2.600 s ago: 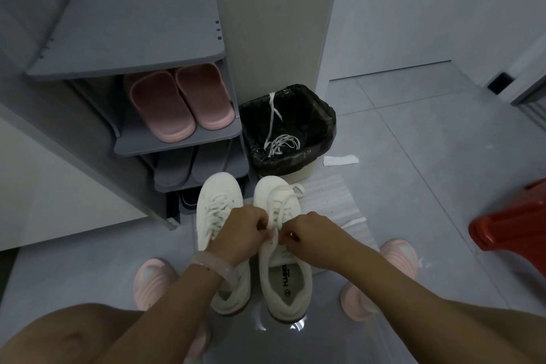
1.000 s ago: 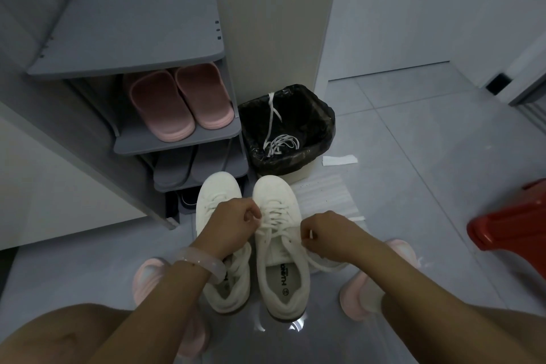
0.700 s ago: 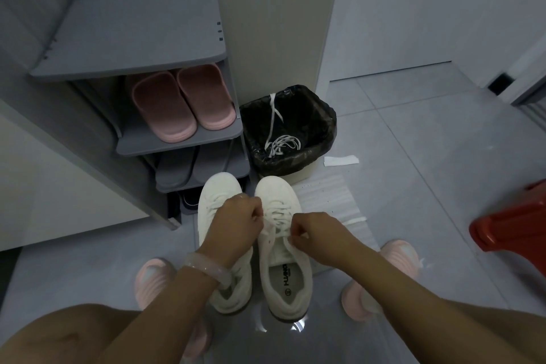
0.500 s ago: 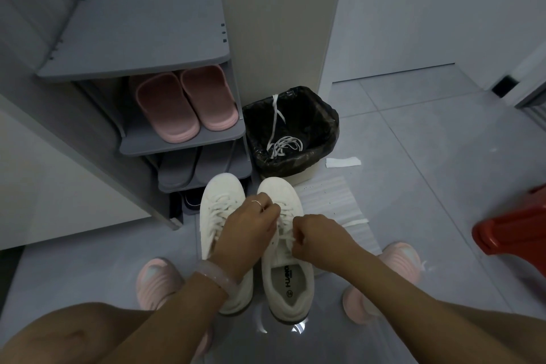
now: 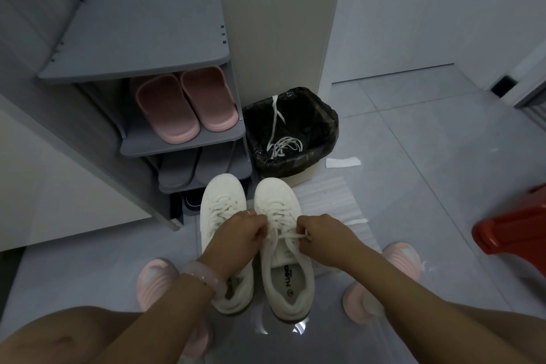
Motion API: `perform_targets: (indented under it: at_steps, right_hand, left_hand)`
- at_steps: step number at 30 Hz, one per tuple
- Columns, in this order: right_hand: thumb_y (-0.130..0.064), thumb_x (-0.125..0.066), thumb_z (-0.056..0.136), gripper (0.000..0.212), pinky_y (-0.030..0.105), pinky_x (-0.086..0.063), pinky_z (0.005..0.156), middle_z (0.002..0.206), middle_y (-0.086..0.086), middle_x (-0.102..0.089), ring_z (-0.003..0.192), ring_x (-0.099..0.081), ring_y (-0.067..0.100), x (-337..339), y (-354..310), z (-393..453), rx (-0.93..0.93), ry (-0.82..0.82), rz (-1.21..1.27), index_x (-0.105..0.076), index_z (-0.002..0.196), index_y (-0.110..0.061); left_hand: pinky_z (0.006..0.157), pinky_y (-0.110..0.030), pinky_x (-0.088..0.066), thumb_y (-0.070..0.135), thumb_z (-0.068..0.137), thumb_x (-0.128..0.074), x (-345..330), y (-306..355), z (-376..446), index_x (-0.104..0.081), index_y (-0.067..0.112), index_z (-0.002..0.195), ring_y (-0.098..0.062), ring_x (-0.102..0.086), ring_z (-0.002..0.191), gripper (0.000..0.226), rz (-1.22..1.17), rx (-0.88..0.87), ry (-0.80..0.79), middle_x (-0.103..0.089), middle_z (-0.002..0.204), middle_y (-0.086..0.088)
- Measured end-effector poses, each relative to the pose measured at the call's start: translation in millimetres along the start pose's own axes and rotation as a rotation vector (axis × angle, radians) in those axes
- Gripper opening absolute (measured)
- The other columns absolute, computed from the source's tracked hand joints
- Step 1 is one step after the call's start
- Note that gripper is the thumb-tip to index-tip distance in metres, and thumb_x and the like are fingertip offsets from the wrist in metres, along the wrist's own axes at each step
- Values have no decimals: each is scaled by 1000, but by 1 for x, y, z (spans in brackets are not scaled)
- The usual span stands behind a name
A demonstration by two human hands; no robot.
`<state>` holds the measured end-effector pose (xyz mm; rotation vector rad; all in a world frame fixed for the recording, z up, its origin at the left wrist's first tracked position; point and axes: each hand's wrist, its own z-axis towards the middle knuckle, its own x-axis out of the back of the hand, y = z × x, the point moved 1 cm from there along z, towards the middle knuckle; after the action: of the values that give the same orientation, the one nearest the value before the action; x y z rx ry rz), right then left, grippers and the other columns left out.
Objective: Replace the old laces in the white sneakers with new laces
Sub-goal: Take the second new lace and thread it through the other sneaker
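Left sneaker (image 5: 223, 210) laced, on floor. Left hand (image 5: 239, 233) and right hand (image 5: 322, 235) each pinch a new lace (image 5: 291, 236) end over right sneaker (image 5: 285, 248); lace runs crosswise between grips, shoe's long axis pointing away toward bin (image 5: 292, 130)

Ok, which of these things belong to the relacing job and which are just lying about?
Job: right sneaker, left sneaker, new lace pinched by left hand and right hand, old laces in the bin.

Lying about: pink slippers, shoe rack, red stool, paper scrap.
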<state>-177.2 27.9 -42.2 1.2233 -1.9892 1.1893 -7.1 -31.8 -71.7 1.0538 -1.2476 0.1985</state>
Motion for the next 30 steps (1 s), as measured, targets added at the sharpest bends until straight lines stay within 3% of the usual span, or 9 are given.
perform_targets:
  at_steps: [3,8,12,15,18,21,24,26,30]
  right_hand:
    - [-21,-52,87,17,27,-40,65,101,9,-62,81,-53,20,2,1,2,24,-20,53,-56,101,-12]
    - [-28,-54,90,20,23,-36,65,88,-2,-56,80,-49,11,9,-4,2,100,-9,155,-63,100,-13]
    - [-25,-53,92,19,22,-38,71,104,3,-65,90,-56,14,13,-3,1,65,-45,190,-66,98,-13]
    - [-25,-53,92,20,19,-40,66,106,5,-65,96,-59,15,16,-2,0,33,-74,235,-68,98,-13]
    - [-25,-53,92,22,9,-34,51,86,-2,-61,68,-53,5,16,-3,0,2,-83,293,-69,97,-12]
    - [-20,-53,90,18,7,-30,39,75,-7,-54,51,-41,2,15,-4,-1,-75,-76,415,-69,89,-13]
    - [-19,-55,89,16,10,-33,45,84,-4,-56,57,-44,2,19,-7,-3,-74,-110,395,-69,88,-11]
    - [-18,-57,87,13,11,-34,46,79,-5,-56,58,-45,3,28,-6,-6,-86,-145,363,-66,79,-15]
    - [-16,-55,83,14,18,-31,44,60,-3,-46,51,-39,9,58,4,-16,-186,-168,352,-60,71,-13]
  left_hand:
    - [66,-11,-34,9,83,-60,-1,1,5,-62,11,97,-9,-47,81,15,-117,118,23,-51,85,7]
    - [70,-24,-35,10,84,-57,3,9,7,-62,6,87,-19,-54,86,7,12,79,-5,-61,90,-7]
    - [66,-27,-30,14,86,-54,6,9,4,-55,7,78,-25,-55,86,10,135,102,15,-59,88,-10]
    - [70,-27,-33,20,87,-56,12,10,3,-52,14,81,-21,-52,89,10,143,128,-31,-54,91,-5]
    - [67,-25,-31,27,86,-59,22,21,3,-39,20,74,-13,-43,77,24,18,151,66,-44,80,5]
    - [62,-24,-32,40,84,-58,21,33,0,-31,26,62,-12,-46,69,38,30,213,-83,-41,66,8]
    - [62,-28,-39,35,84,-58,15,38,-4,-38,20,57,-12,-48,64,37,60,287,-175,-47,62,2]
    - [58,-29,-44,24,82,-59,14,36,-3,-45,12,50,-12,-49,52,37,-83,376,-188,-49,52,-1]
    - [55,-25,-55,11,85,-59,20,32,-3,-64,-9,67,-18,-62,52,27,-417,565,-227,-64,58,-12]
